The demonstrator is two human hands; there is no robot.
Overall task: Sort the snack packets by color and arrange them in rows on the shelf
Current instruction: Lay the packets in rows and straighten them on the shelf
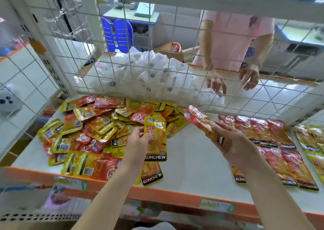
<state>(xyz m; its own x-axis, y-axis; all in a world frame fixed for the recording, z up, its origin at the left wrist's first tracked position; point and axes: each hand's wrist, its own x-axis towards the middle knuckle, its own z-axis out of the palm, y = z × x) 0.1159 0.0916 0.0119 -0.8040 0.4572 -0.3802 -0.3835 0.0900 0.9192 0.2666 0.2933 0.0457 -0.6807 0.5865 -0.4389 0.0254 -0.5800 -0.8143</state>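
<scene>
— While your left hand (138, 139) pinches a yellow packet (155, 138) upright over the shelf's (190, 152) middle, what does your right hold?
— Your right hand (233, 142) grips a red packet (199, 118), tilted, its top toward the back grid (122, 54).
— And the others?
— The mixed pile (91, 128) covers the shelf's left half. Red rows (266, 135) lie flat toward its right edge, with yellow rows (311, 142) just beyond them.

Bright room w/ white tiled floor (26, 75).
White wire grid (123, 28) across bkgd; behind it blue plastic stools (119, 35) at centre, person in pink top (235, 42) at rt.
</scene>
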